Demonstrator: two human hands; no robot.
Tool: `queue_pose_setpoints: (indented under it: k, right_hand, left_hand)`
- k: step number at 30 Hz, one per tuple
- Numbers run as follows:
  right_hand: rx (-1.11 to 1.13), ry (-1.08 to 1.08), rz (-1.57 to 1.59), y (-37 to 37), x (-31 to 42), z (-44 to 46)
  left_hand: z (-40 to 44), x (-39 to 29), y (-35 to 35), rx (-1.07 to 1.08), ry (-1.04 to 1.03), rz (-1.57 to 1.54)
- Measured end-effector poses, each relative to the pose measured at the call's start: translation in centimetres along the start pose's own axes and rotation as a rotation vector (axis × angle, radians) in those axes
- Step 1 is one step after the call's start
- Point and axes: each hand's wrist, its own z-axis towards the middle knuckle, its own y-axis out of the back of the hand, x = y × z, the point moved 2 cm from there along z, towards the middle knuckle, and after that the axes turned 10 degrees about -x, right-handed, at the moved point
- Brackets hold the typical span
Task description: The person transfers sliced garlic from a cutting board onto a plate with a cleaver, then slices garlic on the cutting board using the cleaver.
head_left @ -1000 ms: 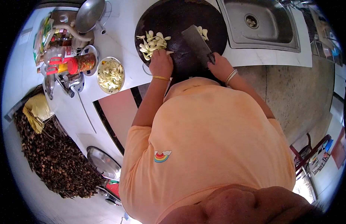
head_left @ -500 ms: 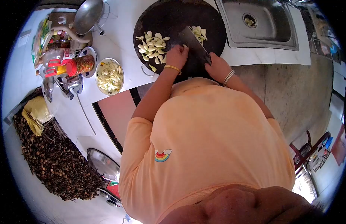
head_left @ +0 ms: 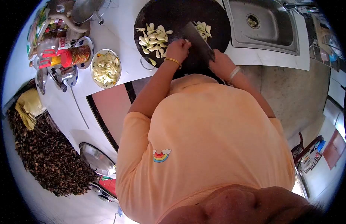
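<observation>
The cleaver (head_left: 199,39) is gripped in the closed right hand (head_left: 222,65). The left hand (head_left: 178,51), fingers curled, has been brought off the pale cloves (head_left: 154,39) to its left, nearer the blade; whether anything is pinched cannot be told. Beyond the blade, pale pieces (head_left: 204,30) are seen.

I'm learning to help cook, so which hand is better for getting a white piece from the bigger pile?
Probably the left hand: it is close beside the bigger pile. The right hand is farther away and is busy gripping the cleaver.
</observation>
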Motion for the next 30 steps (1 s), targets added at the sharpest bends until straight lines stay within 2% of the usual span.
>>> queue_pose_setpoints:
  k: [5, 10, 12, 15, 18, 19, 21, 22, 23, 24, 26, 28, 30]
  right_hand:
    - [-0.065, 0.021, 0.013, -1.3, 0.1, 0.9]
    - [-0.046, 0.025, 0.046, 1.1, -0.2, 0.0]
    - [0.066, -0.090, 0.118, 1.7, -0.4, -0.1]
    - [0.140, -0.189, 0.191, 2.0, -0.5, 0.3]
    - [0.208, -0.285, 0.261, 2.5, 0.4, 0.7]
    - [0.209, -0.287, 0.261, 2.2, 0.9, 0.8]
    - [0.176, -0.246, 0.283, 1.7, 1.7, 1.1]
    - [0.174, -0.246, 0.285, 0.1, 0.4, 1.4]
    - [-0.027, -0.035, 0.223, -2.6, -1.4, 2.0]
    - [-0.229, 0.179, 0.158, -3.7, -2.2, 2.3]
    - [-0.118, -0.042, 0.210, -2.9, -1.4, 1.8]
    - [0.064, -0.292, 0.405, -1.8, -0.3, 1.2]
    - [0.049, -0.305, 0.425, -1.1, 0.6, 0.7]
  left_hand:
    - [-0.2, -0.4, 0.1, 0.006, 0.056, 0.028]
    - [-0.3, -0.6, 0.2, 0.026, 0.103, -0.020]
    - [-0.2, -0.6, 0.2, 0.043, 0.115, -0.012]
    - [-0.3, -0.6, 0.2, 0.017, 0.087, -0.021]
    - [-0.4, 0.3, -0.2, 0.044, 0.146, -0.058]
    - [-0.5, 0.6, -0.3, -0.039, -0.026, -0.041]
    - [-0.4, 0.9, -0.6, -0.121, -0.200, -0.022]
    - [-0.1, 0.2, -0.3, -0.063, -0.083, 0.022]
    - [0.0, -0.2, -0.1, -0.006, 0.034, 0.069]
    - [0.0, 0.1, -0.2, -0.011, 0.028, 0.073]
    - [-0.3, 1.7, -1.4, -0.116, -0.158, 0.064]
    - [-0.4, 2.7, -2.6, -0.224, -0.296, 0.140]
    - [-0.3, 3.3, -2.1, -0.301, -0.372, 0.229]
